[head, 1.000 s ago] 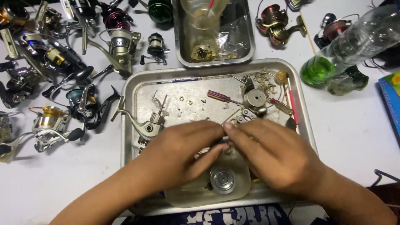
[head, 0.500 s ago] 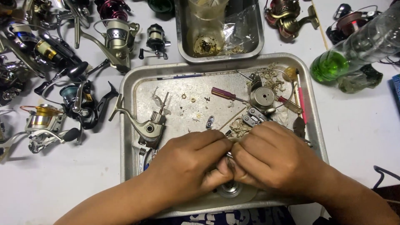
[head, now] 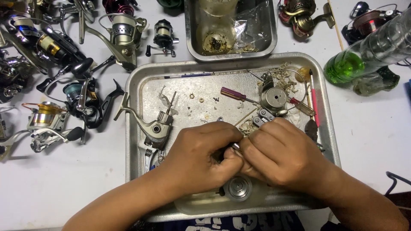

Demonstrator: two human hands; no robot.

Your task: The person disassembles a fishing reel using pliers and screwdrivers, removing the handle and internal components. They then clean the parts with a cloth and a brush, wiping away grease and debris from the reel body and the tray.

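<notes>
Our left hand [head: 201, 158] and right hand [head: 282, 156] meet knuckle to knuckle over the near half of the metal tray [head: 141, 85], fingers curled tight around a small metal part [head: 235, 146] of which only a glint shows between them; what kind of part it is we cannot tell. Just below the hands, at 6 o'clock, a round silver spool [head: 238, 188] lies in a shallow clear dish [head: 192, 205] by the tray's near rim. At 9 o'clock of our left hand a grey reel body [head: 155, 126] lies touching the tray floor, leaving bare floor at 11 o'clock. At 12 o'clock of our right hand lie a purple-handled screwdriver [head: 233, 94] and a round reel cover [head: 274, 98]; a red-handled tool [head: 314, 100] runs along the right rim. Beyond the far rim sits a smaller steel pan [head: 265, 47]. At 2 o'clock a clear bottle with green liquid [head: 355, 62] lies on the white table [head: 64, 184], and fishing reels [head: 64, 64] crowd 10 o'clock.
</notes>
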